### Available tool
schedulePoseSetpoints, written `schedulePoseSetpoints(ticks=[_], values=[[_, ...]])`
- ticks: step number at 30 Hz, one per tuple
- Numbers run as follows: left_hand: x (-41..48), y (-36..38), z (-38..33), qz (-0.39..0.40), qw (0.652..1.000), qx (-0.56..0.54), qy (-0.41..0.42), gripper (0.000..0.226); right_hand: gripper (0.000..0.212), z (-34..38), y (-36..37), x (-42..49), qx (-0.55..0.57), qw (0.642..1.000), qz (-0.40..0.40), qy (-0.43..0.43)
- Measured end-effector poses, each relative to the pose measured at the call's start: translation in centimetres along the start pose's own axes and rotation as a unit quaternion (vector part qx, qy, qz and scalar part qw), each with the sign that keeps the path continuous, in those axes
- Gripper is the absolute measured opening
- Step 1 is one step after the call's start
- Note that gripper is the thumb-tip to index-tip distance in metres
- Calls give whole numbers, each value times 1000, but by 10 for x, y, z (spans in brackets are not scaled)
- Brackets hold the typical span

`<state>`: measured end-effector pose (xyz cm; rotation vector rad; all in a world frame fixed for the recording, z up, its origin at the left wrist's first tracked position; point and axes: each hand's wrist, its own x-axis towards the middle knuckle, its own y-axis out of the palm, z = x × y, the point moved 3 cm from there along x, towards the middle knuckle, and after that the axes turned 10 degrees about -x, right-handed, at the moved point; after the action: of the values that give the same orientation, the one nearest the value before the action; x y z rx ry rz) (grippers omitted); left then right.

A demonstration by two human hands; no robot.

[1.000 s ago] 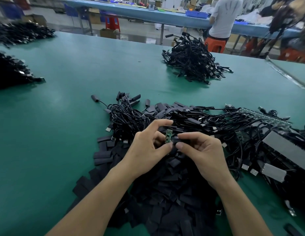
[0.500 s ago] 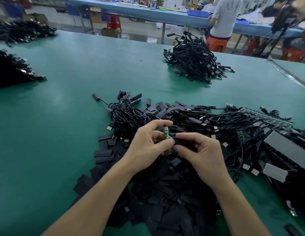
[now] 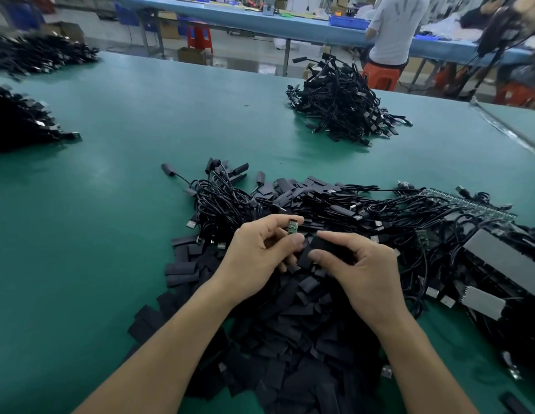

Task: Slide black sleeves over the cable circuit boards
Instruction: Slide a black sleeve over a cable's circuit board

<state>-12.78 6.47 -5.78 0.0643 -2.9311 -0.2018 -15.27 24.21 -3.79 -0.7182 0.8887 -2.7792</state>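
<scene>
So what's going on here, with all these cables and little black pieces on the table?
A person is assembling cable parts by hand. The left hand pinches a green circuit board, and the right hand holds one black sleeve just beside it. The sleeve is not yet over the board. Below the hands lies a heap of loose sleeves, with a tangle of cables behind it on the green table.

A long blue workbench (image 3: pixel 230 15) crosses the grey floor (image 3: pixel 245 52), with red stools (image 3: pixel 199 36) and cardboard boxes (image 3: pixel 191 55) nearby.
</scene>
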Motion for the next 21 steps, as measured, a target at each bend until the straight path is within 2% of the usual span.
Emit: schedulePoseSetpoints(ticks=[6, 12, 17, 21], values=[[-2, 3, -2, 29, 1000, 9, -2, 30, 30, 7, 5, -2, -1, 998, 23, -53], [-2, 2, -2, 17, 1000, 16, -4, 30, 22, 6, 5, -2, -25, 999, 23, -43], [-2, -1, -2, -12, 994, 105, 28, 32, 35, -4, -9, 3, -147, 989, 3, 35], [-3, 0, -1, 0, 982, 183, 44, 54, 27, -16, -27, 4, -275, 954, 1, 120]])
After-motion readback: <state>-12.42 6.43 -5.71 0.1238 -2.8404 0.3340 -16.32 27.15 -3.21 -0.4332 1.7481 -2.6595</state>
